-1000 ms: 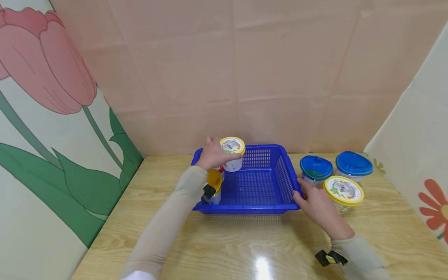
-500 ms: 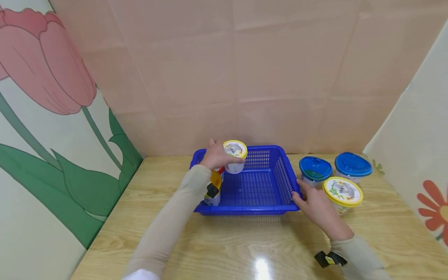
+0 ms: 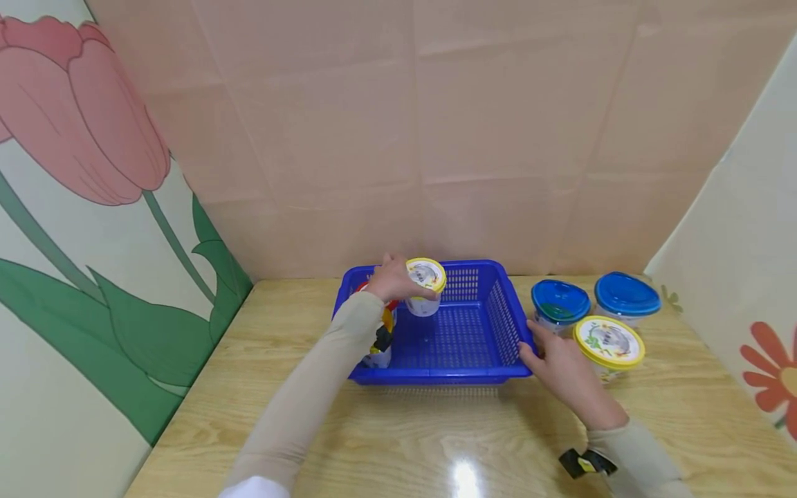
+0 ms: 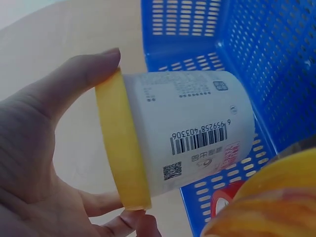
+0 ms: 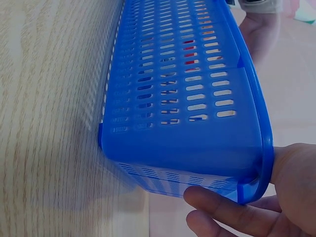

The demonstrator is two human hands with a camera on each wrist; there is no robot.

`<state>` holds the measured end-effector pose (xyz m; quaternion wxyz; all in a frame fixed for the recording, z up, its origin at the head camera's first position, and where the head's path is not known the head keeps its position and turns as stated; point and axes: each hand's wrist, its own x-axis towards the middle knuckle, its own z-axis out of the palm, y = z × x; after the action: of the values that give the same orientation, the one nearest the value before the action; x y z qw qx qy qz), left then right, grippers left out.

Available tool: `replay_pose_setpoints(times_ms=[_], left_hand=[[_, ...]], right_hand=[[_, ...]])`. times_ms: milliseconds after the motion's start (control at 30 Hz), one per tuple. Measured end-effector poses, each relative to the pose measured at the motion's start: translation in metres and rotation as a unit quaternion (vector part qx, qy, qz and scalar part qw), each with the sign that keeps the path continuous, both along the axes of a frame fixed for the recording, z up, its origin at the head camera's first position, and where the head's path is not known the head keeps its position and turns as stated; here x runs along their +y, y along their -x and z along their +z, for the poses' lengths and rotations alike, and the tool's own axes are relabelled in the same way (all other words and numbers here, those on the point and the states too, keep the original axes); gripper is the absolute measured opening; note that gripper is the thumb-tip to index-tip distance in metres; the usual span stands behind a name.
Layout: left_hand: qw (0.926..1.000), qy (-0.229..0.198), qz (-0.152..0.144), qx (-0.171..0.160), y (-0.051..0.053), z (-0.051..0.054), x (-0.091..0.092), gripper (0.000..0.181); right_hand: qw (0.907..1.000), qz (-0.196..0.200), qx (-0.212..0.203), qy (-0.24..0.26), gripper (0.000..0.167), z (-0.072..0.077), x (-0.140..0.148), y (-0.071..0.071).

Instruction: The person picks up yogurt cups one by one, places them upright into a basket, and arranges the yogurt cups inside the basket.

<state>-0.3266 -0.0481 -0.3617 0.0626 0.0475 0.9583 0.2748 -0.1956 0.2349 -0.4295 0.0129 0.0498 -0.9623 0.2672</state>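
My left hand grips a white plastic tub by its yellow lid, thumb on one side and fingers on the other. The tub is over the left part of a blue plastic basket; in the left wrist view its barcode side shows. Below my left wrist, an orange-lidded tub and a red-lidded one stand in the basket, partly hidden by the arm. My right hand holds the basket's right rim, its fingers against the outer wall in the right wrist view.
Two blue-lidded tubs and a larger yellow-lidded tub stand on the wooden table, right of the basket and close to my right hand. A paper-covered wall rises just behind the basket.
My left hand has moved slightly right and down with the tub, bringing it lower over the basket. My right hand has stayed on the rim.
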Motion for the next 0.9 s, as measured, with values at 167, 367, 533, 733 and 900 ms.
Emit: replay_pose_setpoints(times_ms=[167, 367, 533, 733, 900], left_hand=[[0.9992, 0.037, -0.015, 0.000, -0.0006, 0.0000, 0.0039, 0.100], [0.9975, 0.062, -0.035, 0.005, -0.0006, -0.0019, 0.0065, 0.098], [0.9957, 0.076, -0.053, 0.004, 0.0001, -0.0045, 0.0088, 0.098], [0.9954, 0.087, -0.040, -0.004, 0.0018, -0.0059, 0.0095, 0.104], [0.9934, 0.103, -0.049, 0.014, 0.0006, -0.0074, 0.0097, 0.104]], right_hand=[[1.0000, -0.001, 0.002, 0.001, 0.062, -0.0002, 0.0003, -0.0005], [1.0000, 0.001, 0.004, -0.001, 0.063, -0.0006, 0.0000, 0.0007], [1.0000, -0.001, -0.003, -0.001, 0.063, -0.0001, 0.0000, 0.0004], [1.0000, 0.001, -0.003, 0.000, 0.063, 0.0010, 0.0004, 0.0004], [1.0000, 0.003, -0.002, 0.000, 0.063, 0.0012, 0.0001, -0.0006]])
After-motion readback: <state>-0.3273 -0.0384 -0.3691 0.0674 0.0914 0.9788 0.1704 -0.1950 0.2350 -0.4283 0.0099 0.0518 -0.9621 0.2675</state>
